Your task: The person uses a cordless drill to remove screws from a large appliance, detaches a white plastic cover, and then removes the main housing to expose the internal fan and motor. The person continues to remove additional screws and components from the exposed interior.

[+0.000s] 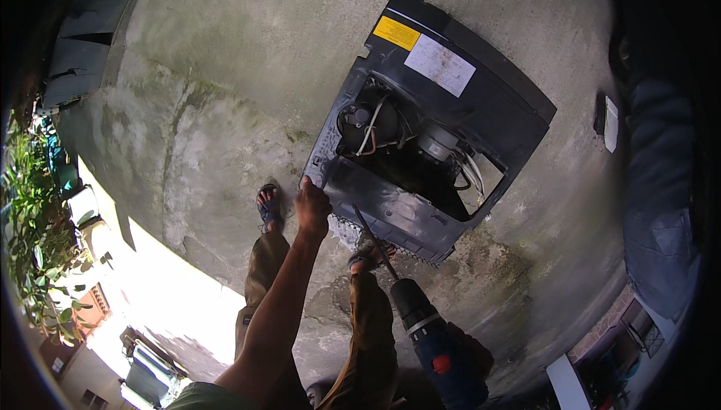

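A dark refrigerator [481, 94] lies on the concrete floor with its rear compartment open, showing a black compressor [366, 123] and wires. My left hand [312, 206] grips the lower left corner of its back panel [390, 211]. A blue and black cordless drill [439, 346] with a long bit [373, 239] points at that panel's lower edge. My right hand [473, 350] holds the drill and is mostly hidden behind it. My sandalled feet [269, 207] stand just in front of the fridge.
A small white and black object [608, 121] lies on the floor to the right. Blue cloth [661, 207] fills the right edge. Green plants [34, 215] and pots stand at the left, beside a sunlit patch of ground.
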Action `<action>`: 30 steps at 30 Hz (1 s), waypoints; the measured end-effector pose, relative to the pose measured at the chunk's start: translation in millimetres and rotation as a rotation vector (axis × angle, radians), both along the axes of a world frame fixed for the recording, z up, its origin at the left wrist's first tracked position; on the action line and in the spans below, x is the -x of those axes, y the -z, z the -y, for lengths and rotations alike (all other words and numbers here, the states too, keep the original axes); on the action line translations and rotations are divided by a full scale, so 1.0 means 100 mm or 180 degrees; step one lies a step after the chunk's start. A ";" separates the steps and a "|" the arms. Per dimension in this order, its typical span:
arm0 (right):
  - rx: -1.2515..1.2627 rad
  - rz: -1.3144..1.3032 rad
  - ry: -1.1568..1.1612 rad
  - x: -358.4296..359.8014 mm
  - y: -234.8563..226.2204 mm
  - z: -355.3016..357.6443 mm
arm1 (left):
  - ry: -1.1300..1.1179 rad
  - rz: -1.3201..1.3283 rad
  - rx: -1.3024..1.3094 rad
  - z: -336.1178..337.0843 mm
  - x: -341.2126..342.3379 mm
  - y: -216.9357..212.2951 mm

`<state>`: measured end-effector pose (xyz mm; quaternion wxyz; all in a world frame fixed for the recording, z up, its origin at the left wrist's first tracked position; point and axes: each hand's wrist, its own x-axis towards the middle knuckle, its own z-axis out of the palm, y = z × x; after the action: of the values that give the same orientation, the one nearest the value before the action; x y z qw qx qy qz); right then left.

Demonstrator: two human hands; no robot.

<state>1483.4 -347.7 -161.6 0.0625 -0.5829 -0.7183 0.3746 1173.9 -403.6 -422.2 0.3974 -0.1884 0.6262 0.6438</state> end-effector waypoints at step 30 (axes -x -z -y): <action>-0.0118 0.0683 0.0514 2.69 1.26 0.44 | 0.2856 -0.0032 0.0471 1.31 2.20 0.25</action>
<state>1214.1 -391.3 -287.8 0.0260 -0.6743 -0.6784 0.2905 954.0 -534.3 -446.8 0.6195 0.0769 0.6922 0.3623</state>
